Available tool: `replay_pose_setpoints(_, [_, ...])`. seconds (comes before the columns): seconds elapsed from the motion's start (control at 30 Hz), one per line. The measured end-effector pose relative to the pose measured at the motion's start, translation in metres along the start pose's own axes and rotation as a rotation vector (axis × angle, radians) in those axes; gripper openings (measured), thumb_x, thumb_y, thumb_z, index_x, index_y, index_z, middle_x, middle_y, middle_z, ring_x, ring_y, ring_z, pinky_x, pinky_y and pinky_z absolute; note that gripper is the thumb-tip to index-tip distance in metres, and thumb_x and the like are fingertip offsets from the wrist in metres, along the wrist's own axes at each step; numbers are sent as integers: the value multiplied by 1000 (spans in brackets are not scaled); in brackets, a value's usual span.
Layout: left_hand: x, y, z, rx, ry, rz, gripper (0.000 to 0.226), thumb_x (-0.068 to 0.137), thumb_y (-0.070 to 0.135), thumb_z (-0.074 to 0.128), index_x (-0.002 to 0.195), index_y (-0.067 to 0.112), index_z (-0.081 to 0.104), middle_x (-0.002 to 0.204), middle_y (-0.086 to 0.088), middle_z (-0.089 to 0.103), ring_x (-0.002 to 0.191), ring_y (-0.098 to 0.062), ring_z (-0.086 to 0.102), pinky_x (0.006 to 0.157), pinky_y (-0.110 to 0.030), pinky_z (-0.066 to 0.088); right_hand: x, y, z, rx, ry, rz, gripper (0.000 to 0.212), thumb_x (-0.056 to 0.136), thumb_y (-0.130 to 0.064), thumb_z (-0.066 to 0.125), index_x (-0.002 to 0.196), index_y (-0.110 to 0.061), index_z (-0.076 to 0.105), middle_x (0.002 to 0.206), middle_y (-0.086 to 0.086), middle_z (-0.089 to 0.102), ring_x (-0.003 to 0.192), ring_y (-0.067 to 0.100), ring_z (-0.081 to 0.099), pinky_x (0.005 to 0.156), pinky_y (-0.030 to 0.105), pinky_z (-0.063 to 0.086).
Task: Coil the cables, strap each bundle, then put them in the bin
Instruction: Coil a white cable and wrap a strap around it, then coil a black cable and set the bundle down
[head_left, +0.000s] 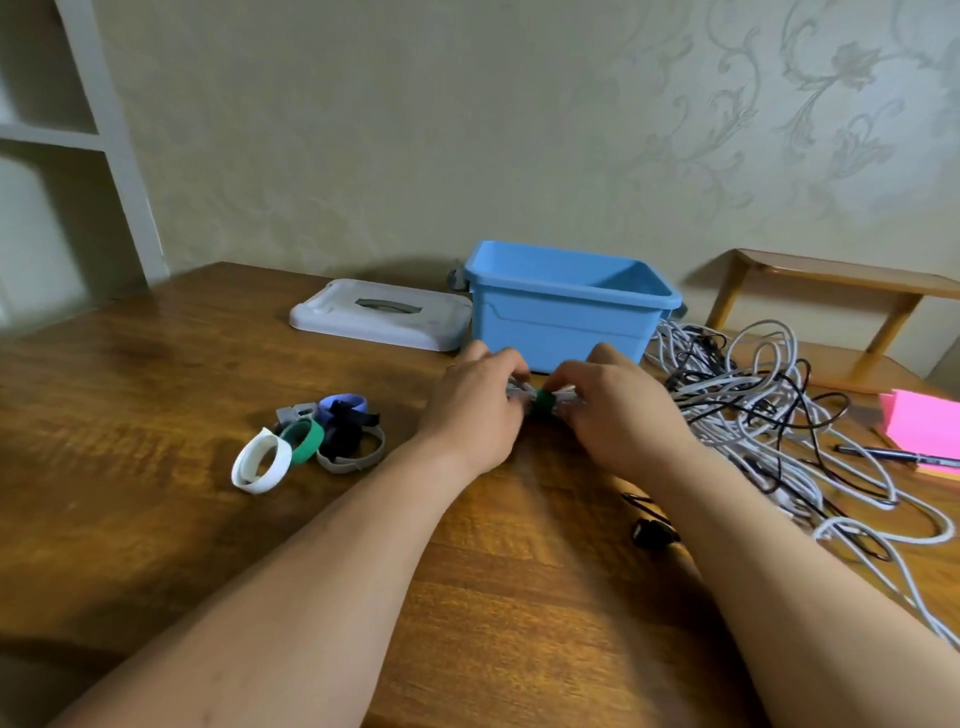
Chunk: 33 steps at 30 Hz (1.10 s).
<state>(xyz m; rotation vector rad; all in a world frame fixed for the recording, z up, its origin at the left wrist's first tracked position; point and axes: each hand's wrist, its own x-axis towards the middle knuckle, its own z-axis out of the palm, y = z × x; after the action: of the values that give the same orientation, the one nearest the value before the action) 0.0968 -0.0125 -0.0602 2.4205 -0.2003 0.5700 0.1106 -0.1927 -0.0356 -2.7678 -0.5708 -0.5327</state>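
Bundle (521, 389) of white cable lies left-to-right, ends pinched by left hand (475, 410) and right hand (613, 415).

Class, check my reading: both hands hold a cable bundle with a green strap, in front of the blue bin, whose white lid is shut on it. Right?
One error: the head view shows the white lid off, lying on the table beside the open blue bin. The rest stands.
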Motion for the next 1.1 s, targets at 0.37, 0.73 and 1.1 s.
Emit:
replay_pose_setpoints(0.37, [-3, 3, -7, -47, 101, 36, 29, 100, 11, 66, 126, 25, 67, 131, 5, 54, 121, -16, 58, 96, -34, 58, -9, 14, -2, 325, 265, 90, 15, 102, -28, 68, 112, -24, 77, 101, -5, 62, 87, 13, 61, 79, 33, 49])
replay_pose_setpoints(0.73, [-21, 24, -2, -171, 183, 200, 11, 100, 11, 67, 106, 20, 68, 103, 8, 61, 94, -10, 60, 84, -36, 56, -6, 4, -26, 597, 223, 201, 19, 107, -30, 59, 105, -19, 74, 88, -4, 73, 83, 16, 69, 72, 37, 54])
replay_pose_setpoints(1.1, [-54, 82, -2, -64, -387, 326, 30, 90, 59, 75, 109, 39, 65, 106, 15, 63, 91, -2, 60, 83, -32, 53, -56, 34, -103, 469, 73, 241, 19, 105, -23, 62, 92, -22, 75, 78, -2, 75, 65, 11, 63, 67, 35, 54])
